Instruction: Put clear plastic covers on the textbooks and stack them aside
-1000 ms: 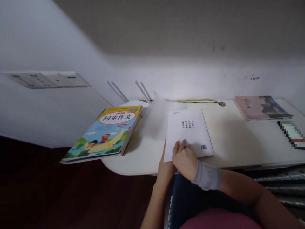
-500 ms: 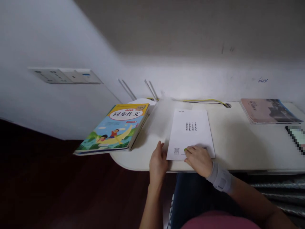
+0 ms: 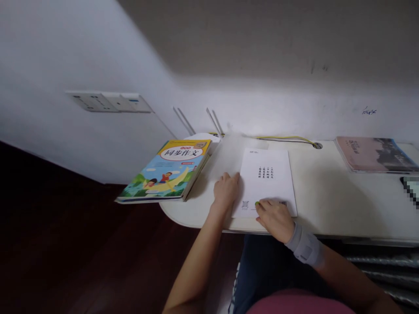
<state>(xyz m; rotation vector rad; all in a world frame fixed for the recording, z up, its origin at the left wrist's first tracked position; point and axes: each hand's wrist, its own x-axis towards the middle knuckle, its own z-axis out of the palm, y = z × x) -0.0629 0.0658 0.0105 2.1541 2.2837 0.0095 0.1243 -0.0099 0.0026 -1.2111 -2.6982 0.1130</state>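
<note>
Right hand (image 3: 275, 220), in a grey wrist brace, lies flat with fingers spread on the lower edge of a white rectangular printed paper booklet (image 3: 265, 183) at centre frame on a cream desk (image 3: 327, 209); left hand (image 3: 225, 190), open, touches its left edge, neither clamping; a blue-and-yellow illustrated workbook (image 3: 163, 172) lies left, a pink-covered book (image 3: 376, 155) far right.

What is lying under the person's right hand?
The right hand rests on the lower part of a white printed paper, between a square code and a barcode. Whatever is on the paper beneath the palm and fingers is covered and cannot be seen.
</note>
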